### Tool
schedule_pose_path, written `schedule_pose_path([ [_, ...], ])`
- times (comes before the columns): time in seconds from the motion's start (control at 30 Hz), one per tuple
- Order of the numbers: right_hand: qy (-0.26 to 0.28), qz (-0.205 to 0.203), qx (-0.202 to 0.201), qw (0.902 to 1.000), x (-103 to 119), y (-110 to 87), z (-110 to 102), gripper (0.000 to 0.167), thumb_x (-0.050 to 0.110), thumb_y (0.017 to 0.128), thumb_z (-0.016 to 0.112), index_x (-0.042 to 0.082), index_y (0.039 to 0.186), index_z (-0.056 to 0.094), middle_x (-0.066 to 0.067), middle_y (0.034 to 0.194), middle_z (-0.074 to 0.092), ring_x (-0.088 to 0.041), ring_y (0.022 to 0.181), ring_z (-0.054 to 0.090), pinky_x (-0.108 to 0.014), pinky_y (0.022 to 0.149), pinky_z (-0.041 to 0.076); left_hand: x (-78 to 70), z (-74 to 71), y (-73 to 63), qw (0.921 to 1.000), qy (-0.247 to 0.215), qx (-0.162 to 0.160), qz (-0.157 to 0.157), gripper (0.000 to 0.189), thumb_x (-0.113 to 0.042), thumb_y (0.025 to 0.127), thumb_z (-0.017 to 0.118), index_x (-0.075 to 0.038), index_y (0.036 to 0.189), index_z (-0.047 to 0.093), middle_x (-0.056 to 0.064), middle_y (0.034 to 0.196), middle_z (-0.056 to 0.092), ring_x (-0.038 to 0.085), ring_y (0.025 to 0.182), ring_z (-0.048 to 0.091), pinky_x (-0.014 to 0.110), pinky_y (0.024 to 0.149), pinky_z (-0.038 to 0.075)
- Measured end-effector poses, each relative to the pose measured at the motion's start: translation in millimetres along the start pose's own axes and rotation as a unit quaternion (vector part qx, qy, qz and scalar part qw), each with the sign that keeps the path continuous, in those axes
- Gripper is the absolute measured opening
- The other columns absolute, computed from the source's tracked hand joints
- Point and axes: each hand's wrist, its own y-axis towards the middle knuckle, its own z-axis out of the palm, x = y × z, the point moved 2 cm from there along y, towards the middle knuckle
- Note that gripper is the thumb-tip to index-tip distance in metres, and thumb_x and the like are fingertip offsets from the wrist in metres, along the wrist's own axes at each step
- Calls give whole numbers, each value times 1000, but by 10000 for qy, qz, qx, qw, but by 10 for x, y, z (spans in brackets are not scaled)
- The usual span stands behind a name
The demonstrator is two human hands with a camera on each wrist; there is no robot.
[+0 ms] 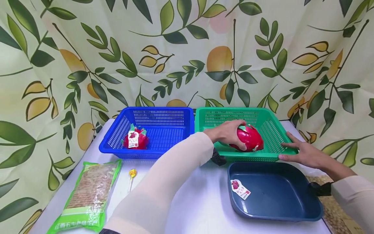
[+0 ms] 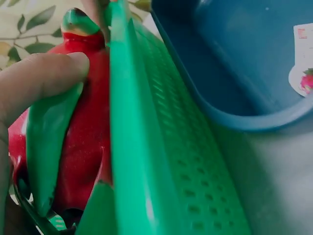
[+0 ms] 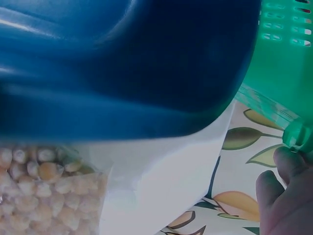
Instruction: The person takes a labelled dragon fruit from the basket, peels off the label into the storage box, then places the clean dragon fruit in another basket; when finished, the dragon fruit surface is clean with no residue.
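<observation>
My left hand (image 1: 226,132) grips a red dragon fruit (image 1: 252,139) with green scales at the front of the green basket (image 1: 271,115). In the left wrist view, the thumb lies along the dragon fruit (image 2: 80,127), which sits right at the basket's rim (image 2: 129,122). Fingers spread, my right hand (image 1: 306,154) touches the green basket's right front corner. Its fingertips also appear at the rim in the right wrist view. A dark blue tub (image 1: 271,191) stands in front, with a dragon fruit tag (image 1: 240,189) inside.
At left, a blue basket (image 1: 163,112) holds another dragon fruit (image 1: 142,141) with a white tag. A green-edged food packet (image 1: 90,185) and a yellow lollipop (image 1: 132,173) lie before it. Beside the tub is a bag of pale kernels (image 3: 49,196). Leaf-patterned cloth (image 1: 175,65) hangs behind.
</observation>
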Motion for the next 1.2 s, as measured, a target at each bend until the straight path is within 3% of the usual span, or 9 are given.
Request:
schedule_pose_path([
  [0.23, 65, -20, 34, 10000, 8, -5, 6, 73, 34, 87, 70, -18, 131, 46, -31, 154, 2, -61, 131, 10, -74, 88, 27, 88, 234, 254, 9990, -276, 117, -326, 90, -28, 65, 88, -22, 142, 42, -6, 124, 50, 11, 104, 48, 21, 70, 47],
  [0.43, 185, -46, 85, 9998, 24, 11, 51, 74, 34, 87, 71, -19, 131, 45, -31, 154, 1, -61, 132, 9, -75, 89, 27, 139, 353, 327, 9980, -126, 442, -425, 89, -25, 71, 84, -21, 147, 37, -4, 130, 48, 14, 110, 45, 22, 73, 46],
  [0.6, 88, -44, 20, 9999, 20, -4, 16, 73, 33, 86, 71, -19, 131, 45, -32, 154, 1, -62, 130, 12, -75, 88, 27, 77, 388, 397, 9970, 362, 624, -296, 92, -24, 74, 82, -24, 151, 31, -7, 140, 41, 16, 119, 35, 22, 75, 43],
  [0.77, 89, -58, 50, 9999, 23, -2, 24, 72, 32, 86, 71, -18, 131, 45, -32, 153, 2, -62, 129, 16, -73, 87, 32, -4, 438, 466, 9971, 266, 670, -233, 103, -9, 69, 84, -33, 152, 27, -9, 142, 38, 14, 123, 32, 21, 74, 45],
  [0.83, 99, -57, 60, 9999, 24, -3, 33, 72, 32, 86, 71, -18, 131, 45, -32, 153, 3, -62, 129, 16, -72, 87, 33, -36, 463, 480, 9972, 353, 624, -205, 106, -7, 68, 84, -38, 151, 26, -10, 143, 37, 13, 125, 31, 25, 82, 45],
  [0.9, 88, -57, 65, 9999, 20, -6, 34, 72, 32, 86, 71, -18, 131, 46, -32, 153, 3, -61, 129, 16, -73, 87, 32, -60, 492, 491, 9970, 501, 570, -175, 106, -7, 68, 84, -41, 150, 26, -11, 145, 35, 14, 130, 28, 32, 94, 42],
  [1.0, 73, -38, 97, 9999, 6, -12, 28, 72, 32, 86, 71, -18, 131, 46, -32, 153, 3, -61, 129, 17, -73, 88, 32, -93, 535, 502, 9957, 721, 535, -232, 105, -10, 69, 83, -45, 150, 25, -14, 149, 29, 16, 138, 18, 43, 108, 26],
  [1.1, 40, -56, 111, 9999, -1, -7, 19, 72, 32, 86, 71, -18, 131, 46, -32, 153, 4, -61, 128, 18, -73, 88, 32, -122, 565, 498, 9942, 886, 475, -378, 103, -11, 72, 81, -48, 149, 24, -17, 153, 22, 19, 142, 9, 48, 111, 16],
  [1.2, -9, -77, 103, 9999, 4, 3, 8, 72, 32, 85, 72, -18, 131, 46, -33, 152, 7, -61, 127, 20, -72, 87, 33, -148, 575, 482, 9933, 1006, 353, -449, 98, -13, 75, 79, -49, 148, 25, -17, 156, 15, 20, 143, 4, 52, 111, 14],
])
